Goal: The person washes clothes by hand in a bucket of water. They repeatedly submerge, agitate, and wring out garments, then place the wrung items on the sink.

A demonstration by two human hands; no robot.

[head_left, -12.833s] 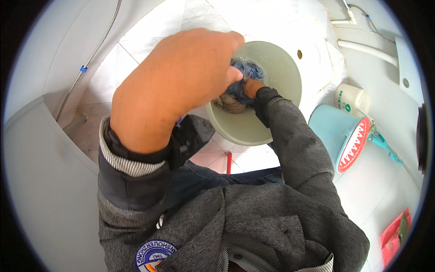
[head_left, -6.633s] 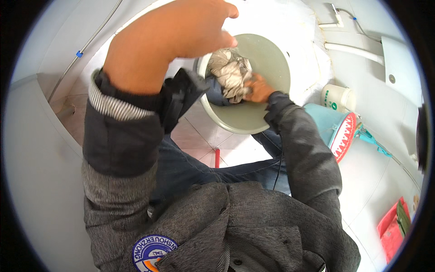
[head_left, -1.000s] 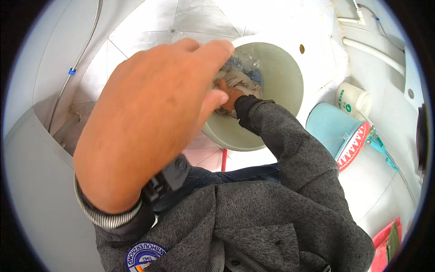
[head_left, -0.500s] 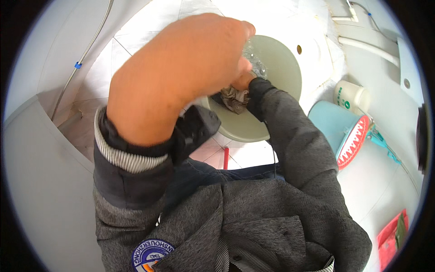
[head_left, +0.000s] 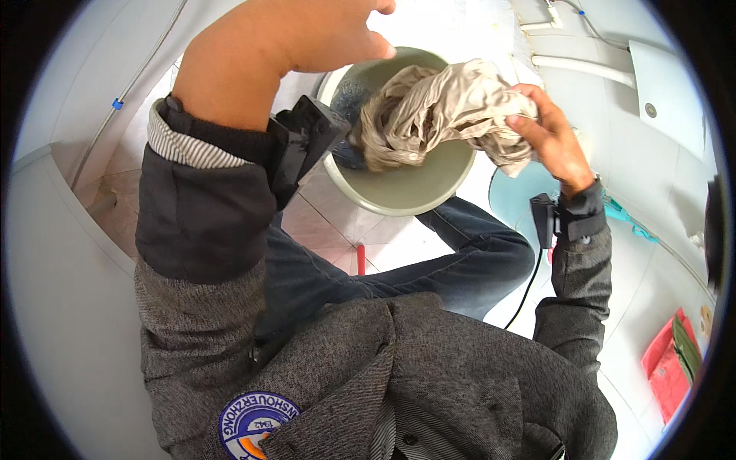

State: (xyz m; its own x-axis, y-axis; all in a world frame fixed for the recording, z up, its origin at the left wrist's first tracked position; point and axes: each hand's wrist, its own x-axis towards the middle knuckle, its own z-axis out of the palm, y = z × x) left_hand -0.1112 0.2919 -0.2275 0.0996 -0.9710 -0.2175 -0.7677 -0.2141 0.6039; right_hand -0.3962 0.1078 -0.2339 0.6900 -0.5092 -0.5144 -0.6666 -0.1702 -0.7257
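Observation:
A greenish-grey basin [head_left: 402, 207] stands on the floor beyond my bent legs. My right hand [head_left: 556, 138] grips one end of a crumpled beige cloth [head_left: 441, 107], lifted at the basin's right side. The other end of the cloth hangs over and into the basin. Above the basin's upper left rim is my left hand [head_left: 337, 34], thumb and finger apart with nothing between them; part of it is cut off by the picture's top edge. Dark blue fabric [head_left: 349, 156] shows low in the basin's left side, partly covered by the beige cloth.
Right of the basin stands a light blue bucket [head_left: 517, 192], partly behind my right arm. A pinkish-red item [head_left: 667, 368] lies farther right. White pipes [head_left: 583, 69] run along the right wall; a thin metal hose [head_left: 142, 77] hangs at left. A red stick [head_left: 360, 261] shows between my legs.
My hands have come apart. The right one has moved right, drawing the beige cloth up out of the basin; the left has moved up and left. My right knee has come into view.

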